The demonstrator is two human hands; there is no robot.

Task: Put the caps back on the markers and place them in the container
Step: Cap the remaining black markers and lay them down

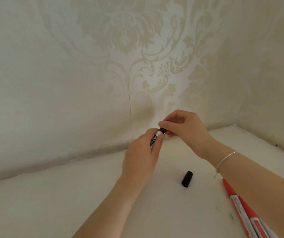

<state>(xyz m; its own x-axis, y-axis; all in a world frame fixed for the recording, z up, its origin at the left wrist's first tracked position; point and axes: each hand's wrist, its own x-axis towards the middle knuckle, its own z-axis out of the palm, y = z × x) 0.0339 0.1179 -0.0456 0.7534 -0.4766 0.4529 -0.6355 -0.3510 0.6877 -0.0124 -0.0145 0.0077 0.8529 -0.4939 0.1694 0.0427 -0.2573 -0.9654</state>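
The black marker (pixel 155 138) is held up off the bench, just in front of the wallpapered wall. Its long axis runs from lower left to upper right, and its upper end points straight into the right hand. The left hand (pixel 142 152) is wrapped round the white printed barrel, fingers curled over most of it, so only a short length shows. The right hand (pixel 183 129) pinches a black piece (pixel 162 130) at the marker's upper end between thumb and fingertips. I judge it to be the cap, though I cannot tell whether it is fully seated or only meeting the tip. If it is not home, the push has to run along that slanted axis, right hand toward left, the two hands already touching end to end.

A loose black cap (pixel 187 179) lies on its side on the white bench (pixel 69 203), below and to the right of the hands and nearer the right forearm. Two red markers (pixel 244 210) lie side by side at the lower right edge, partly under that arm. No container is clearly in view.
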